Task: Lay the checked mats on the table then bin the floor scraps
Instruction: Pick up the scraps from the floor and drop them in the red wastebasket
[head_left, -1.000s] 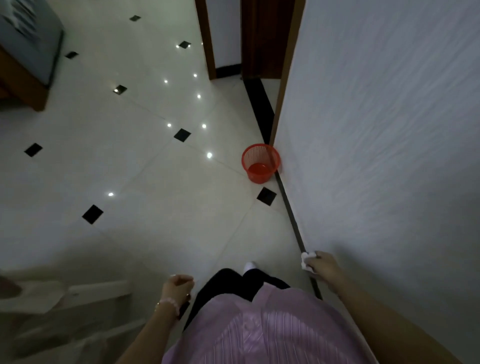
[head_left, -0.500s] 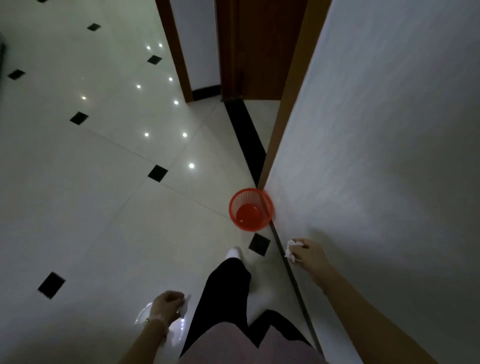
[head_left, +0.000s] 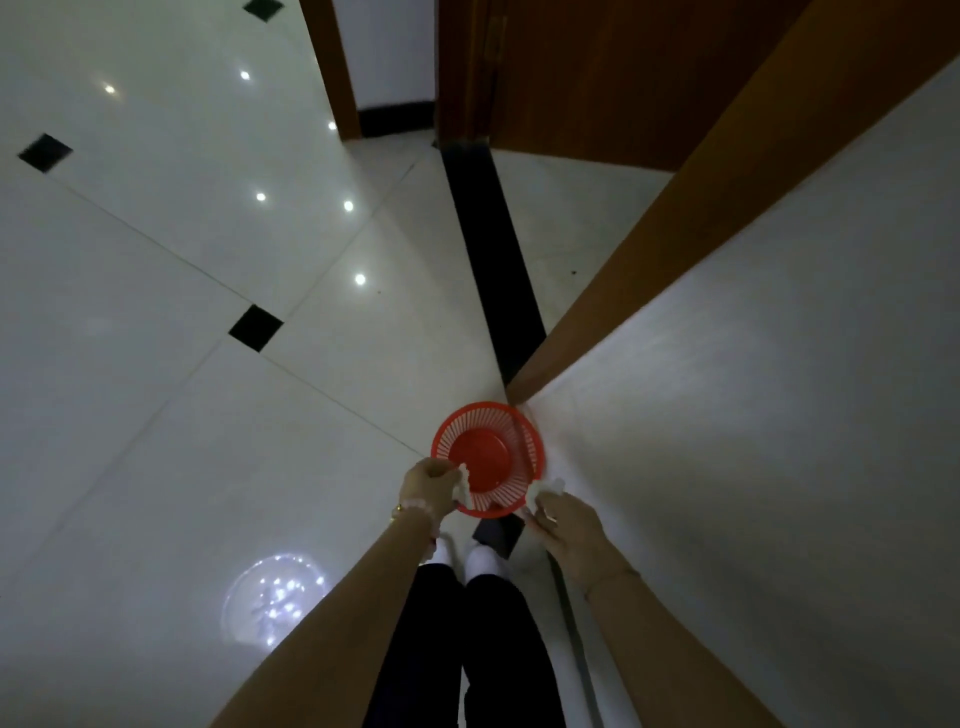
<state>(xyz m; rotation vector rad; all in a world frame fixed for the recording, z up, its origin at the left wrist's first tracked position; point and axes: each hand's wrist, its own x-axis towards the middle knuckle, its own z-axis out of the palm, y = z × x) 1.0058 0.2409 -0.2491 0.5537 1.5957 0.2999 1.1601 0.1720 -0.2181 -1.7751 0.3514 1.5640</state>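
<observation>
We stand over the red bin (head_left: 525, 434), which sits on the floor (head_left: 208, 415) tight in the corner where the wall (head_left: 753, 415) meets the door frame (head_left: 675, 234); its base looks bare, so we judge nothing has gone in yet. Our left hand (head_left: 428, 486) is at the bin's eight o'clock, fingers curled round a white scrap (head_left: 464, 486) that hangs just inside the rim; our right hand (head_left: 563, 525) is at four o'clock, pinching a second scrap (head_left: 545, 488) that sits over the rim's very edge, perhaps slightly outside it; the checked mats are not in view, so we cannot say how that part stands.

The chief risk, as we see it, lies on the right; let go there and the second scrap may slip down between bin and wall. The scraps look light and crumpled; dropped from height they could drift, or cling to a finger. The bin looks light too; a knock at six o'clock from our shoes (head_left: 483, 561), just beside it, might tip or shove it; we would bring both hands toward the centre first.
</observation>
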